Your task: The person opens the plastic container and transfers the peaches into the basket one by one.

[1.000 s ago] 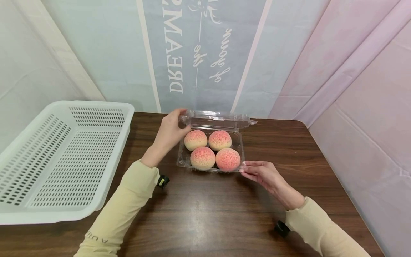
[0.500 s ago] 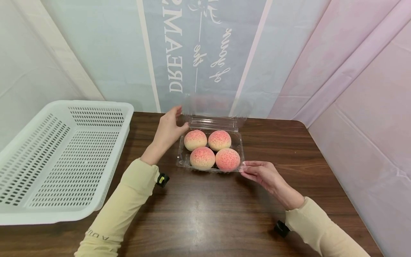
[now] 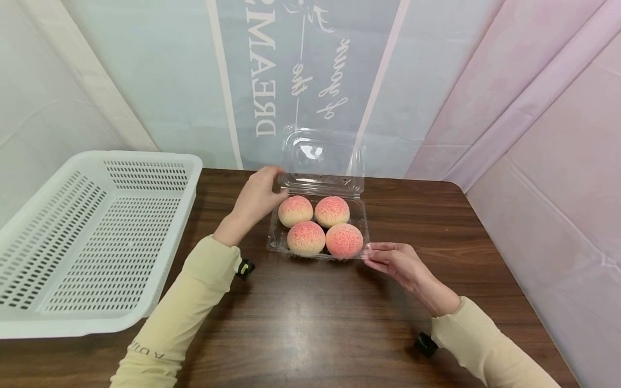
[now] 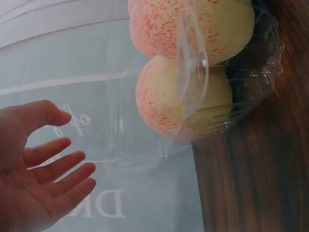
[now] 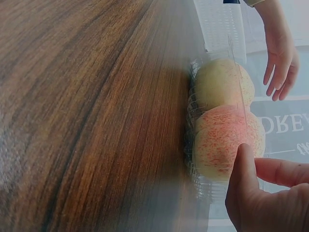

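A clear plastic clamshell box [image 3: 277,240] sits on the table, holding several pink-and-cream peaches [image 3: 305,238] in two rows. Its transparent lid [image 3: 320,153] stands up at the back, hinged along the far edge. My left hand [image 3: 257,196] is beside the box's back left corner, near the hinge. In the left wrist view, that hand [image 4: 46,169] is empty, its fingers loosely spread and apart from the box. At the front right corner, my right hand [image 3: 400,264] pinches the rim; the right wrist view shows its thumb [image 5: 244,169] in front of a peach [image 5: 219,140].
A white perforated plastic basket [image 3: 191,202] stands at the left of the brown wooden table [image 3: 301,328]. Behind the table hangs a printed cloth backdrop [image 3: 310,70], and more pale fabric [image 3: 558,178] lines the right side.
The lid, earlier leaning low over the back and then blurred in motion, has swung up and back to stand upright. My left hand has shifted only slightly; my right hand keeps its place.
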{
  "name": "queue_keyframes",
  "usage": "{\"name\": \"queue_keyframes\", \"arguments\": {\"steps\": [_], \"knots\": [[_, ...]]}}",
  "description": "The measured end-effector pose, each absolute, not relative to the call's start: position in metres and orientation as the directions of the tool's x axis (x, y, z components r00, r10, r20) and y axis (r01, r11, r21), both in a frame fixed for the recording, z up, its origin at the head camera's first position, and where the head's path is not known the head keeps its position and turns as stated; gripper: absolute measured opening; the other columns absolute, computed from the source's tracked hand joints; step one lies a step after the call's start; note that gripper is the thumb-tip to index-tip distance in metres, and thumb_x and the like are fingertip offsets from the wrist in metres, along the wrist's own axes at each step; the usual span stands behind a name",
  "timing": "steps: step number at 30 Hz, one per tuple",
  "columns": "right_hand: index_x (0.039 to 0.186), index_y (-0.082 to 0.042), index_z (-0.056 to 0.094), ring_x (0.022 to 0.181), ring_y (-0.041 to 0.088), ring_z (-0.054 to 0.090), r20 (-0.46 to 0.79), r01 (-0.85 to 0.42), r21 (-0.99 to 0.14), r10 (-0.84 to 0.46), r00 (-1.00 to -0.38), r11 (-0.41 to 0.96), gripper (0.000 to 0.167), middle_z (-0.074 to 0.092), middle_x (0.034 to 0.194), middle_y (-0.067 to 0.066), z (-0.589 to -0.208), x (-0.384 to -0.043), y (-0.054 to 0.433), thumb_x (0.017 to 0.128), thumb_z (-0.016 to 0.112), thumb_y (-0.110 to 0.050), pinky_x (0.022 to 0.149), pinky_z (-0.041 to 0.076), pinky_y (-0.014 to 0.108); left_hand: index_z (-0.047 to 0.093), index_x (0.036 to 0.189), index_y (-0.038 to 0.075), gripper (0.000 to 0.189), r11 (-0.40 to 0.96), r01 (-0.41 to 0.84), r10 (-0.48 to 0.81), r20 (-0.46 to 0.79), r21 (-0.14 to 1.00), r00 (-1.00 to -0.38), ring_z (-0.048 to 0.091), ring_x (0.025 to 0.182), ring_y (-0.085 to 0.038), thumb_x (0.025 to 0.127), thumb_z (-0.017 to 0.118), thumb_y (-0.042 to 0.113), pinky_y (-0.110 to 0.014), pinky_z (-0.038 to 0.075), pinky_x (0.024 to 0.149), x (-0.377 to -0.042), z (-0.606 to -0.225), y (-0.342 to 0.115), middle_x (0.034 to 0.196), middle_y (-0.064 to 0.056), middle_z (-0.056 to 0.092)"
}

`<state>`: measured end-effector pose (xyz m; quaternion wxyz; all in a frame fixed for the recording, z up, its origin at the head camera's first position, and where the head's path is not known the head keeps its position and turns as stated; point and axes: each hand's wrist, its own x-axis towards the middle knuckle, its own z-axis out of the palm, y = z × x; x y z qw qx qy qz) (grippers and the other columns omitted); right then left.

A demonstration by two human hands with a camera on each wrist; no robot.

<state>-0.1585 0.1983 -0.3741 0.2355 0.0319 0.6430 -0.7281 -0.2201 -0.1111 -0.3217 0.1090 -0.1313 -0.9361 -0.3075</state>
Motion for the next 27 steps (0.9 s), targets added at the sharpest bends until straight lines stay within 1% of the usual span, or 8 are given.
{"name": "queue_keyframes", "arguments": {"steps": [3, 6, 11, 13, 18, 25, 27], "knots": [[0.127, 0.022, 0.031, 0.091, 0.014, 0.063, -0.348, 0.382, -0.922, -0.304, -0.887, -0.061, 0.043, 0.063, 0.100, 0.009, -0.374, -0.158, 0.198, 0.087, 0.044, 0.012, 0.083, 0.049, 0.029, 0.055, 0.117, 0.000, 0.040, 0.786, 0.314, 0.216, 0.239, 0.533, -0.947, 0.050, 0.111, -0.029, 0.081, 0.062, 0.015, -0.041, 0.042, 0.090, -0.220, -0.320, -0.110, 0.119, -0.015, 0.054], [0.127, 0.022, 0.032, 0.091, 0.014, 0.063, -0.349, 0.382, -0.922, -0.302, -0.887, -0.058, 0.042, 0.063, 0.100, 0.010, -0.374, -0.159, 0.198, 0.087, 0.044, 0.012, 0.083, 0.049, 0.029, 0.054, 0.118, 0.002, 0.041, 0.797, 0.310, 0.250, 0.184, 0.518, -0.950, 0.051, 0.110, -0.029, 0.081, 0.064, 0.016, -0.042, 0.043, 0.088, -0.218, -0.318, -0.108, 0.121, -0.014, 0.053], [0.127, 0.023, 0.030, 0.090, 0.013, 0.063, -0.350, 0.386, -0.920, -0.306, -0.885, -0.064, 0.042, 0.063, 0.098, 0.009, -0.373, -0.158, 0.199, 0.088, 0.043, 0.012, 0.083, 0.049, 0.029, 0.054, 0.119, 0.004, 0.042, 0.811, 0.321, 0.300, 0.125, 0.488, -0.946, 0.053, 0.099, -0.026, 0.081, 0.064, 0.016, -0.039, 0.044, 0.082, -0.217, -0.316, -0.104, 0.121, -0.013, 0.054], [0.127, 0.023, 0.028, 0.089, 0.013, 0.063, -0.355, 0.392, -0.917, -0.306, -0.884, -0.070, 0.043, 0.064, 0.096, 0.009, -0.373, -0.158, 0.199, 0.089, 0.043, 0.011, 0.082, 0.050, 0.030, 0.054, 0.120, 0.003, 0.043, 0.813, 0.341, 0.327, 0.114, 0.472, -0.938, 0.053, 0.099, -0.025, 0.080, 0.063, 0.016, -0.038, 0.044, 0.082, -0.216, -0.316, -0.102, 0.121, -0.012, 0.054], [0.127, 0.023, 0.028, 0.088, 0.013, 0.063, -0.357, 0.395, -0.915, -0.299, -0.885, -0.078, 0.044, 0.064, 0.094, 0.008, -0.373, -0.157, 0.199, 0.088, 0.045, 0.010, 0.081, 0.050, 0.030, 0.055, 0.119, 0.003, 0.045, 0.812, 0.391, 0.396, 0.083, 0.433, -0.915, 0.053, 0.105, -0.025, 0.079, 0.066, 0.019, -0.039, 0.045, 0.085, -0.213, -0.317, -0.098, 0.117, -0.013, 0.056], [0.127, 0.024, 0.026, 0.089, 0.014, 0.063, -0.331, 0.381, -0.919, -0.321, -0.887, -0.103, 0.041, 0.065, 0.096, 0.009, -0.373, -0.157, 0.199, 0.090, 0.038, 0.010, 0.082, 0.050, 0.030, 0.057, 0.118, 0.006, 0.045, 0.816, 0.423, 0.440, 0.050, 0.394, -0.897, 0.052, 0.108, -0.025, 0.078, 0.068, 0.024, -0.040, 0.043, 0.088, -0.209, -0.318, -0.091, 0.117, -0.010, 0.056], [0.127, 0.024, 0.026, 0.089, 0.013, 0.063, -0.333, 0.382, -0.919, -0.324, -0.886, -0.101, 0.041, 0.065, 0.096, 0.009, -0.373, -0.157, 0.199, 0.090, 0.038, 0.010, 0.082, 0.050, 0.030, 0.057, 0.117, 0.007, 0.044, 0.815, 0.433, 0.453, 0.044, 0.384, -0.891, 0.052, 0.109, -0.025, 0.078, 0.067, 0.024, -0.040, 0.043, 0.089, -0.208, -0.318, -0.089, 0.117, -0.009, 0.056]]}}
